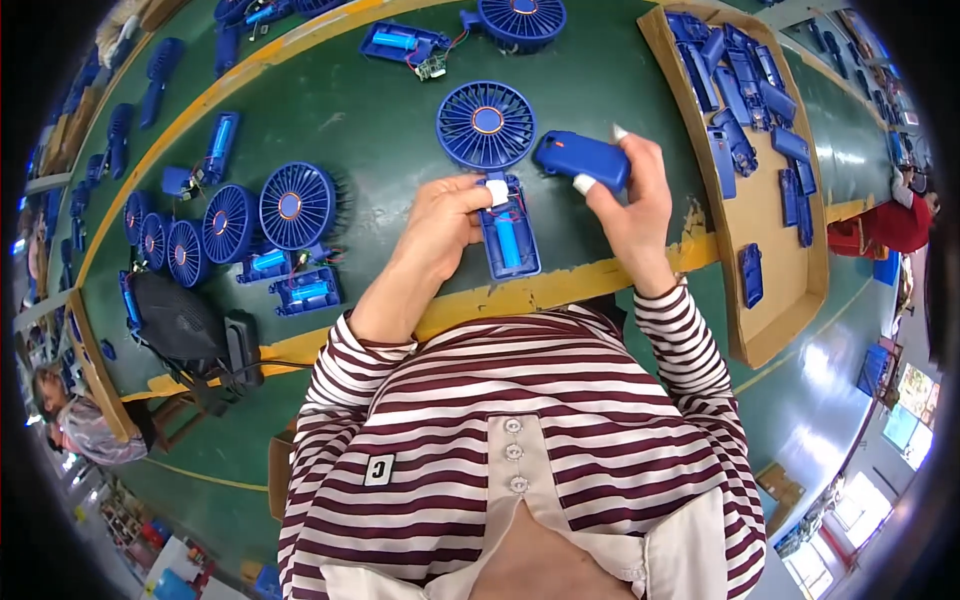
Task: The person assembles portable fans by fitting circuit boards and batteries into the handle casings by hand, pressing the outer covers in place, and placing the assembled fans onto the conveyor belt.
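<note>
A blue handheld fan (pixel 487 122) lies on the green bench in front of me, its round grille pointing away. Its opened handle (pixel 526 262) shows a light-blue battery (pixel 508 243) and thin wires. My left hand (pixel 432 222) is closed on the top of that handle, a white-covered fingertip pressing near the neck. Just to the right, my right hand (pixel 638 205) grips a blue handle cover (pixel 585 158) between white-capped thumb and fingers. The cover is held apart from the handle, its smooth outer side showing.
A cardboard tray (pixel 765 335) with several blue covers stands on the right. Several fans (pixel 297 205) with open handles lie to the left, near a dark mesh-like object (pixel 178 325). Another fan (pixel 520 18) lies beyond. People sit at far left and far right.
</note>
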`<action>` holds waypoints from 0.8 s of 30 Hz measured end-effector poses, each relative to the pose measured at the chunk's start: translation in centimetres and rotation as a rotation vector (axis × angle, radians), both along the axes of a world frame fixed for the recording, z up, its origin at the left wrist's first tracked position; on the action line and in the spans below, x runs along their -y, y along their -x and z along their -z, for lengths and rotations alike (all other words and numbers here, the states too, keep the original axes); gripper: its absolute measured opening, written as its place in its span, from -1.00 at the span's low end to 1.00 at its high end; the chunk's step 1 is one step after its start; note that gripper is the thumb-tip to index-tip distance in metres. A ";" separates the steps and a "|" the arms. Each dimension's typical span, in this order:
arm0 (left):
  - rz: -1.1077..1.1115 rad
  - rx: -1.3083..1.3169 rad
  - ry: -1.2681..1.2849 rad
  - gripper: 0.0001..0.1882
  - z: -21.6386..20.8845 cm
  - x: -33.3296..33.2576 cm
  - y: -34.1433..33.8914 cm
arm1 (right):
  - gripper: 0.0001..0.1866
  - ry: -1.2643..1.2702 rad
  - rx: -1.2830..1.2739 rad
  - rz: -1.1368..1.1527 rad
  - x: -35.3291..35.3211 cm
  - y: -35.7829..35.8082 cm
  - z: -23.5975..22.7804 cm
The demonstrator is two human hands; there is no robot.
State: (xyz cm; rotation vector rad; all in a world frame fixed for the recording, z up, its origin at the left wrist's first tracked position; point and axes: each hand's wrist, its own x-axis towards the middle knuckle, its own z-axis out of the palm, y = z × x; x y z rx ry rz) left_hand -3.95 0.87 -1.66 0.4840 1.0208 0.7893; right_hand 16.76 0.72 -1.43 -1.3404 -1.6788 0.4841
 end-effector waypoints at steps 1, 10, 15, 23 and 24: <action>-0.003 0.004 0.008 -0.76 0.0 0.2 -0.1 | -0.48 -0.020 0.158 0.009 0.8 -0.2 -0.2; -0.008 -0.021 0.007 -0.77 0.1 0.8 -0.3 | -0.46 0.088 0.709 0.045 2.6 -0.6 -2.1; -0.038 0.025 0.018 -0.78 0.0 1.1 -1.3 | -0.44 0.126 0.701 0.031 2.3 -0.1 -2.9; -0.072 0.032 0.045 -0.80 -0.3 1.5 -1.6 | -0.47 0.226 0.431 -0.110 4.2 2.2 -6.9; -0.066 0.031 0.041 -0.80 -0.4 1.5 -1.6 | -0.45 0.226 0.450 -0.133 4.4 2.4 -7.0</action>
